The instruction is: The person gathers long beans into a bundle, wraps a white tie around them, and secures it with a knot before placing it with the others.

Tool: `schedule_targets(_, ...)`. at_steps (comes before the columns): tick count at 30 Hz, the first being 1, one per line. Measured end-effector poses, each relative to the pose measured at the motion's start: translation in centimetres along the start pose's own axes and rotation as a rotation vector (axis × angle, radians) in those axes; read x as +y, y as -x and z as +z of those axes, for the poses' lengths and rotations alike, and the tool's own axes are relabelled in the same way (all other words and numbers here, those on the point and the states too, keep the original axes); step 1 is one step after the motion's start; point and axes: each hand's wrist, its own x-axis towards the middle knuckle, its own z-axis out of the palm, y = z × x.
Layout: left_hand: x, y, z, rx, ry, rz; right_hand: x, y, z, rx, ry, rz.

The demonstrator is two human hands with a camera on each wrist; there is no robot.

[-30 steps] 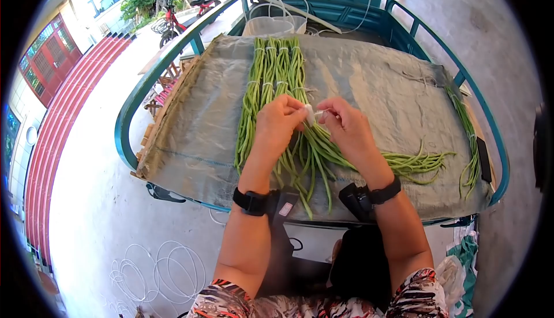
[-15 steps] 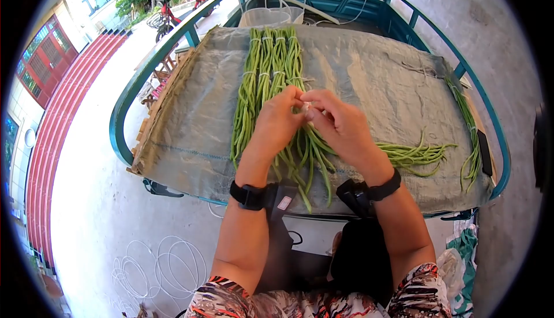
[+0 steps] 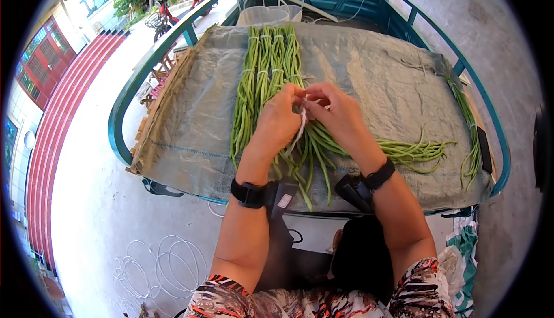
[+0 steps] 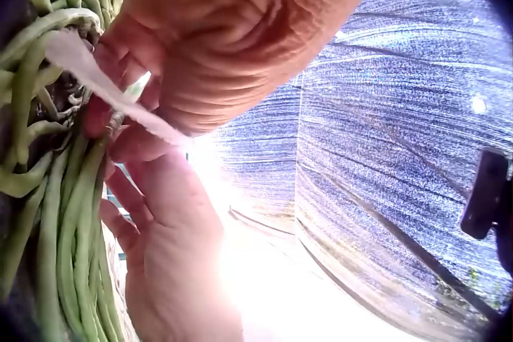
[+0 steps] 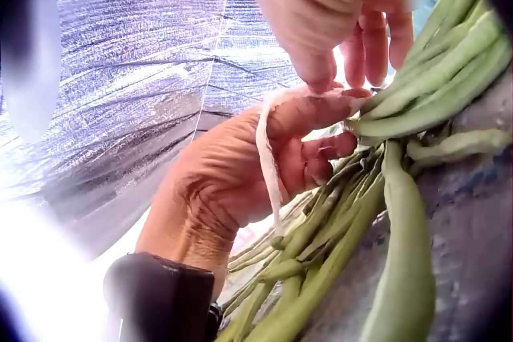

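Both hands meet over the upper part of a loose bunch of long green beans [image 3: 318,140]. My left hand [image 3: 278,122] pinches a white strip [image 3: 302,123] at the beans, thumb and fingertips close together. Fingertips of my right hand [image 3: 340,117] pinch the strip right beside them. In the left wrist view the strip [image 4: 112,93] slants across the left fingers. One end of the strip [image 5: 268,149] hangs over the back of the left hand [image 5: 232,161] in the right wrist view. The fingers partly hide where strip and beans meet.
Tied bean bundles [image 3: 245,96] lie side by side left of the hands on a grey sheet [image 3: 190,110]. Loose beans [image 3: 412,153] spread to the right; another bunch [image 3: 461,110] lies near the right rail [image 3: 485,96]. Clear containers [image 3: 262,15] stand behind the sheet.
The right hand has moved in against the left fingertips from slightly apart. The white strip, earlier bunched between the hands, now hangs down beside the left hand.
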Motion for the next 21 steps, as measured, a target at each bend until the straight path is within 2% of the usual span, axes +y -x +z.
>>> schedule_targets(2,0.6,0.2,0.0,-0.003,-0.012,-0.005,0.0,-0.2,0.3,-0.012,-0.025,0.086)
schedule_targets(8,0.5,0.3,0.3,0.024,-0.011,0.02,1.9,-0.8,1.2,0.056,-0.257,0.058)
schedule_targets(17,0.4,0.2,0.4,0.038,-0.008,0.023,1.7,-0.8,1.1,0.112,-0.346,0.072)
schedule_targets(20,1.0,0.4,0.3,0.047,-0.004,-0.013,2.0,-1.0,1.0,0.129,-0.315,0.105)
schedule_targets(21,0.7,0.3,0.4,0.056,-0.014,-0.003,1.9,-0.8,0.8,0.1,-0.221,0.115)
